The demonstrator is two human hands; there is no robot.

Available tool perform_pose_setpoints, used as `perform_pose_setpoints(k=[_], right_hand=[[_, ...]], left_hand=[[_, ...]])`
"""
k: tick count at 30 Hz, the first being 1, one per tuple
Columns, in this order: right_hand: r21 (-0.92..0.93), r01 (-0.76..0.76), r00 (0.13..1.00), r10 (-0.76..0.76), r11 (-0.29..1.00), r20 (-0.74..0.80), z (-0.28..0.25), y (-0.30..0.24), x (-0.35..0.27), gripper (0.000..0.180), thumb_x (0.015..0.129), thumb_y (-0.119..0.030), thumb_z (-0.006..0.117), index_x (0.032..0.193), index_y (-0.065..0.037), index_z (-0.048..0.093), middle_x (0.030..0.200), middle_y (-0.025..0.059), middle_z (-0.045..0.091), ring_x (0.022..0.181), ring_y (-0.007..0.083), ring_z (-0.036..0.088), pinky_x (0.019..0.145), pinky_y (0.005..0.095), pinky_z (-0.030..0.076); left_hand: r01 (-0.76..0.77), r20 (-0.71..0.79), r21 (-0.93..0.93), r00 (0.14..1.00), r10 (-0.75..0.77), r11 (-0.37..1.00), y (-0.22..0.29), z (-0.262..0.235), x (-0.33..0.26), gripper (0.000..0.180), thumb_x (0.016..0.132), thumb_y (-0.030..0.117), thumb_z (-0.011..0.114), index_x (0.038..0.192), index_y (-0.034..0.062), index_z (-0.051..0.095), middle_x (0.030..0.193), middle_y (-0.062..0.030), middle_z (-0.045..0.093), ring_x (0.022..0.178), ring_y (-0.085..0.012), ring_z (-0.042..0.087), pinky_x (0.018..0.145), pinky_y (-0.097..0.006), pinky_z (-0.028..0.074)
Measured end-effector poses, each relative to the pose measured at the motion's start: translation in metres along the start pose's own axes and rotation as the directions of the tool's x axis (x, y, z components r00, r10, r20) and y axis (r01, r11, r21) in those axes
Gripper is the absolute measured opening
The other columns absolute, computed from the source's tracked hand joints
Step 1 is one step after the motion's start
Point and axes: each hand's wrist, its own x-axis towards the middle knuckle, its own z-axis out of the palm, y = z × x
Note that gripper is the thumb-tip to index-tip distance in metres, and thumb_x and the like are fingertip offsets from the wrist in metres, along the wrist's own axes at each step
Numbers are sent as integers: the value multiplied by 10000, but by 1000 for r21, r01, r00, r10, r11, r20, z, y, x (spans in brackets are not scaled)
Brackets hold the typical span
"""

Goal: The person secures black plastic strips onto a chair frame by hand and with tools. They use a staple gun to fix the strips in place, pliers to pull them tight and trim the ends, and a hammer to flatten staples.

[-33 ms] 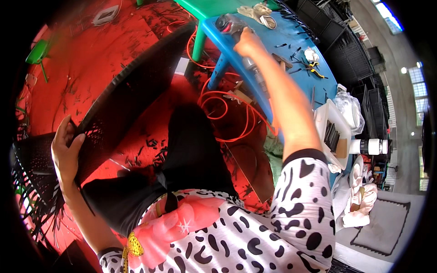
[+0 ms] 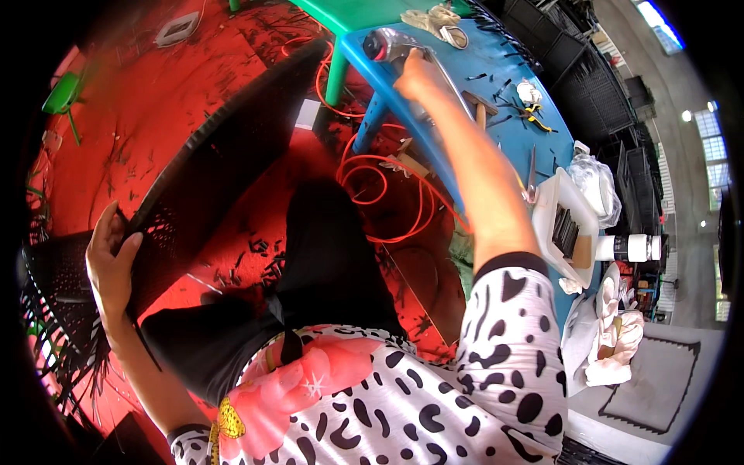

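My left hand (image 2: 111, 260) grips the edge of a large black woven panel (image 2: 225, 163), thumb on the near side and fingers curled at the rim. The panel slants up from the lower left beside my black-trousered leg, with loose strands hanging at its lower end. My right arm reaches out to the blue table (image 2: 496, 70). There my right hand (image 2: 418, 77) is closed around a grey gun-shaped tool (image 2: 381, 45) with a rounded head and a red spot. Its exact kind is unclear, and my hand and forearm hide part of it.
A hammer (image 2: 482, 107), yellow-handled pliers (image 2: 536, 120) and scissors (image 2: 532, 182) lie on the table. Beside them stands a white bin (image 2: 552, 217) of black strips. An orange hose (image 2: 372, 159) coils below the table edge. Black scraps (image 2: 263, 252) litter the red floor.
My right hand and forearm have shifted slightly left, and the grey tool has turned a little, uncovering more of the hammer and scissors. The left hand and panel have barely moved.
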Motion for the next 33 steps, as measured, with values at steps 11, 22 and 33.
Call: perform_pose_setpoints(k=[11,22,33], right_hand=[[-130,-137,945,91,982,-313,-19,175,-63,741,861,-473,717,1399,6,537,1340,235,626,1254,381,598,1036,466,482],[245,-187,974,148,951,171,9,301,-141,1130,729,-517,858,1508,117,341,1397,281,576,1322,335,564,1093,385,445],[-206,-289,956,270,935,-119,34,303,-104,870,818,-447,683,1490,38,418,1367,320,576,1274,463,553,1092,474,418]], left_hand=[[12,18,-29,1000,-11,1000,-33,-21,17,589,885,-21,691,1452,13,535,1219,-45,599,1078,-139,573,1001,-270,436],[-66,20,-355,997,79,932,7,-12,20,607,888,-14,640,1474,-33,481,1340,-128,612,1124,-174,599,1003,-288,444],[-309,-78,-111,950,302,944,30,10,4,518,818,24,715,1331,48,646,1128,-80,720,1032,-155,647,925,-315,502]])
